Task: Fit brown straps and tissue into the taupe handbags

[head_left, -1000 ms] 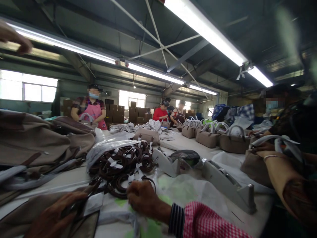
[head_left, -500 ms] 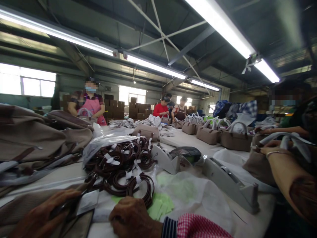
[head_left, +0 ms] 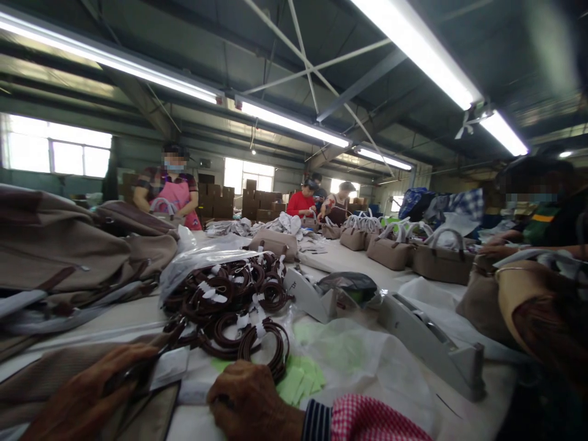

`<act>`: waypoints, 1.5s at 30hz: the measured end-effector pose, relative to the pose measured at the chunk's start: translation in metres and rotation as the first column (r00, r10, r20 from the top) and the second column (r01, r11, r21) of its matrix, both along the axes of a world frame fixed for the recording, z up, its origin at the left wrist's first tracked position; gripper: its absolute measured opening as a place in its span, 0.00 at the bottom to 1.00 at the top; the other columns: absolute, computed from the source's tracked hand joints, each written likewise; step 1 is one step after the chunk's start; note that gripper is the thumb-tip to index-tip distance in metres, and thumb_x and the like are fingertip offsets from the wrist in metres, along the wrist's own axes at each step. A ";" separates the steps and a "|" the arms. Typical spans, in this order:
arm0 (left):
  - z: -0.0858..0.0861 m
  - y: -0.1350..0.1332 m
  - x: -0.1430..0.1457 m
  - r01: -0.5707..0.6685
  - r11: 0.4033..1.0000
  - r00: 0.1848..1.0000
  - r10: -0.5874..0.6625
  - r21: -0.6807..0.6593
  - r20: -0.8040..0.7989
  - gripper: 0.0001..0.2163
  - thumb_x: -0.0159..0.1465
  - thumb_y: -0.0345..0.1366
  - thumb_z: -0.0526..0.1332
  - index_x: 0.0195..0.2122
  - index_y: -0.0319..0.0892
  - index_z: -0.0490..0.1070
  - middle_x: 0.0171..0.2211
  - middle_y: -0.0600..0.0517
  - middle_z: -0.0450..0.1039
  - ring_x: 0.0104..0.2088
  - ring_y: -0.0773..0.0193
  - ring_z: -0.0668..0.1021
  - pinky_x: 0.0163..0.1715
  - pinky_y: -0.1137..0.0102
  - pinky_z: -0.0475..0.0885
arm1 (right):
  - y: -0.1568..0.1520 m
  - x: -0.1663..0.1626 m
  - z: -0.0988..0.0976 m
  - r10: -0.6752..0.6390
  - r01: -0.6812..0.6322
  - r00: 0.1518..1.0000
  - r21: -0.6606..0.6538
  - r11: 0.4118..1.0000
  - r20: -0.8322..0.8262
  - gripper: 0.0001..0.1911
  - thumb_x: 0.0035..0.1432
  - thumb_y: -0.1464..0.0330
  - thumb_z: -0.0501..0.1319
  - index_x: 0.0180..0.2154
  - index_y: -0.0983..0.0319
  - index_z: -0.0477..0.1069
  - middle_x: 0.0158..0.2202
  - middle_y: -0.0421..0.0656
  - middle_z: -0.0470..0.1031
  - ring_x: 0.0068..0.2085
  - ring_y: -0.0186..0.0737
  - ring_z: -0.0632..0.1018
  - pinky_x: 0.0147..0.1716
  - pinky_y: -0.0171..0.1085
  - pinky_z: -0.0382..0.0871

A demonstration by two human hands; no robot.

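1. Left hand (head_left: pixel 87 398) has its grip pinched together on a dark strap (head_left: pixel 133 375) with a white tag (head_left: pixel 169 367). It lies across a taupe bag (head_left: pixel 55 380) at the near left edge of the surface (head_left: pixel 353 260). The pinch looks like fingertips only (it's blurry down there), so a sharp tug could slip the strap loose or rip the tag off.
2. Right hand (head_left: pixel 248 401) sits knuckles-up with the fingers curled under, and I can't tell if that grip has anything in it. The pile of coiled straps (head_left: pixel 229 312) is just beside it at 12 o'clock. A careless push that way could snag a loop and drag the whole tangle along.
3. Green slips (head_left: pixel 298 380) lie loose at the right hand's 2 o'clock, on a plastic sheet (head_left: pixel 367 361). A sleeve brushing past could scatter them.
4. Tape dispenser (head_left: pixel 432 343) is out at 3 o'clock, well apart, with a co-worker's arm (head_left: pixel 528 300) near it. A wide reach could bump either.
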State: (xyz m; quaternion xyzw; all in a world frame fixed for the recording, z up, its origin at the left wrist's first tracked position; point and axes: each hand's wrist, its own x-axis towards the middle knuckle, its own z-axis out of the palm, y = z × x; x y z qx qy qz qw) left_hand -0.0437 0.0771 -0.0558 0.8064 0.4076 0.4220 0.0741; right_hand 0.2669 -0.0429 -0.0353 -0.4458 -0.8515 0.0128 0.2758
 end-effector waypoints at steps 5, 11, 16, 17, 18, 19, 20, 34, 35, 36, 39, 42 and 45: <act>-0.012 0.015 -0.009 0.033 0.993 0.999 -0.033 -0.111 0.000 0.18 0.57 0.45 0.63 0.49 0.63 0.80 0.56 0.62 0.80 0.60 0.43 0.78 0.64 0.51 0.70 | -0.001 -0.001 0.001 0.005 -0.005 1.000 0.006 1.000 -0.002 0.06 0.57 0.73 0.69 0.39 0.63 0.81 0.37 0.43 0.82 0.40 0.39 0.82 0.43 0.31 0.69; -0.019 0.023 -0.015 0.019 0.996 1.000 -0.020 -0.090 -0.007 0.18 0.59 0.45 0.61 0.49 0.62 0.81 0.56 0.59 0.81 0.60 0.43 0.79 0.63 0.49 0.71 | 0.002 -0.001 -0.005 0.005 -0.005 1.000 0.009 1.000 -0.004 0.07 0.57 0.73 0.70 0.39 0.62 0.81 0.37 0.43 0.83 0.41 0.40 0.82 0.44 0.31 0.69; -0.020 0.020 -0.015 0.046 0.996 0.999 -0.047 -0.075 -0.015 0.18 0.61 0.42 0.61 0.51 0.65 0.79 0.58 0.62 0.79 0.61 0.43 0.78 0.64 0.47 0.70 | 0.001 -0.001 -0.005 0.013 -0.012 1.000 0.025 1.000 -0.027 0.07 0.56 0.73 0.70 0.39 0.62 0.81 0.37 0.42 0.83 0.40 0.39 0.82 0.43 0.32 0.69; -0.020 0.020 -0.015 0.051 0.996 0.998 -0.053 -0.073 -0.017 0.18 0.61 0.42 0.61 0.52 0.65 0.79 0.58 0.62 0.79 0.60 0.44 0.78 0.64 0.46 0.70 | 0.001 -0.001 -0.003 0.012 -0.011 1.000 0.021 1.000 -0.024 0.07 0.56 0.74 0.70 0.39 0.62 0.81 0.37 0.42 0.83 0.41 0.39 0.82 0.43 0.32 0.69; -0.021 0.020 -0.015 0.056 0.996 0.998 -0.058 -0.075 -0.021 0.18 0.62 0.42 0.61 0.52 0.66 0.79 0.58 0.62 0.79 0.60 0.44 0.78 0.64 0.46 0.70 | 0.000 -0.001 -0.001 0.010 -0.010 1.000 0.018 1.000 -0.020 0.07 0.56 0.74 0.70 0.39 0.63 0.81 0.37 0.42 0.83 0.41 0.39 0.82 0.43 0.32 0.69; -0.022 0.021 -0.016 0.058 0.995 0.998 -0.060 -0.077 -0.023 0.18 0.62 0.42 0.61 0.52 0.66 0.78 0.58 0.62 0.79 0.60 0.44 0.78 0.64 0.45 0.69 | -0.001 -0.001 0.000 0.010 -0.009 1.000 0.016 1.000 -0.016 0.07 0.56 0.74 0.70 0.39 0.63 0.81 0.37 0.43 0.83 0.41 0.39 0.82 0.43 0.32 0.69; -0.022 0.022 -0.017 0.056 0.995 0.998 -0.058 -0.079 -0.024 0.18 0.62 0.42 0.61 0.52 0.66 0.78 0.58 0.62 0.79 0.61 0.44 0.77 0.64 0.45 0.69 | -0.001 -0.001 0.001 0.010 -0.009 1.000 0.017 1.000 -0.015 0.07 0.56 0.74 0.70 0.39 0.63 0.81 0.37 0.43 0.83 0.40 0.39 0.82 0.43 0.32 0.69; -0.021 0.019 -0.012 0.032 0.997 0.999 -0.033 -0.071 -0.018 0.18 0.60 0.42 0.62 0.50 0.65 0.79 0.58 0.62 0.79 0.61 0.45 0.77 0.66 0.49 0.69 | -0.002 -0.001 0.003 0.011 -0.011 1.000 0.014 1.000 -0.005 0.07 0.57 0.73 0.70 0.40 0.63 0.81 0.37 0.43 0.83 0.41 0.40 0.82 0.44 0.32 0.69; -0.022 0.021 -0.013 0.037 0.997 0.999 -0.038 -0.070 -0.019 0.17 0.61 0.42 0.61 0.51 0.65 0.79 0.58 0.62 0.79 0.61 0.45 0.77 0.66 0.49 0.69 | -0.003 -0.001 0.004 0.006 -0.006 1.000 0.014 1.000 -0.003 0.06 0.58 0.73 0.70 0.39 0.63 0.81 0.37 0.43 0.83 0.41 0.40 0.82 0.44 0.32 0.69; -0.023 0.023 -0.014 0.040 0.997 0.999 -0.042 -0.070 -0.022 0.17 0.61 0.43 0.61 0.51 0.64 0.79 0.58 0.62 0.79 0.62 0.45 0.77 0.66 0.49 0.69 | -0.003 -0.001 0.004 0.001 -0.001 1.000 0.014 1.000 -0.004 0.06 0.57 0.73 0.70 0.39 0.63 0.81 0.37 0.43 0.83 0.41 0.40 0.82 0.44 0.32 0.69; -0.021 0.023 -0.013 0.026 0.996 0.999 -0.029 -0.086 -0.030 0.17 0.60 0.43 0.61 0.50 0.63 0.80 0.58 0.60 0.79 0.62 0.43 0.77 0.66 0.47 0.69 | -0.003 -0.002 0.005 0.001 -0.001 1.000 0.010 1.000 -0.010 0.06 0.57 0.74 0.70 0.39 0.63 0.81 0.37 0.43 0.83 0.41 0.40 0.82 0.43 0.32 0.68; -0.008 0.009 -0.007 0.019 0.991 0.999 -0.023 -0.132 -0.031 0.19 0.59 0.44 0.62 0.51 0.59 0.80 0.58 0.57 0.79 0.62 0.43 0.77 0.66 0.48 0.69 | -0.002 -0.002 0.001 0.005 -0.005 1.000 0.012 1.000 -0.029 0.07 0.55 0.75 0.70 0.38 0.62 0.81 0.37 0.43 0.83 0.41 0.40 0.82 0.41 0.33 0.67; 0.010 -0.017 0.004 0.039 0.988 0.999 -0.043 -0.149 -0.025 0.21 0.62 0.46 0.59 0.55 0.52 0.79 0.61 0.52 0.76 0.63 0.46 0.75 0.67 0.53 0.68 | 0.000 -0.001 -0.006 0.006 -0.003 0.996 0.031 1.000 -0.088 0.09 0.52 0.77 0.68 0.36 0.62 0.80 0.36 0.43 0.82 0.41 0.41 0.81 0.39 0.34 0.66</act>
